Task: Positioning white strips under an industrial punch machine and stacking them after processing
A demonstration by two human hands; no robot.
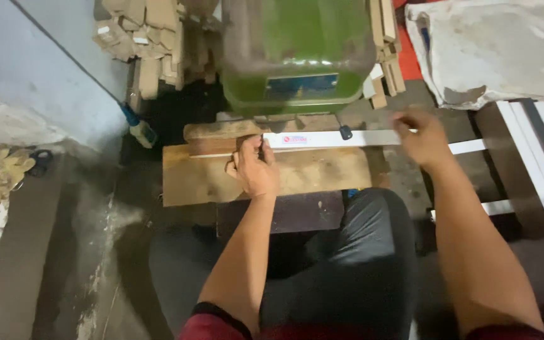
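Because the long white strip (335, 138) lying across the wooden board (310, 173) under the green machine (297, 56) looks thin, light and stiff, I judge both ends the best hold. My left hand (254, 167) is closed on its 9 o'clock end, while my right hand (420, 135), blurred at 3 o'clock, touches it; I cannot tell its grip.

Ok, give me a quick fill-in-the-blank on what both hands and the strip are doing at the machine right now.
1. The long white strip lies across a ____ board in front of the machine.
2. The machine's body is painted ____.
3. The left hand presses on the strip's ____ end.
4. The right hand holds the strip further to the ____.

Missing words: wooden; green; left; right
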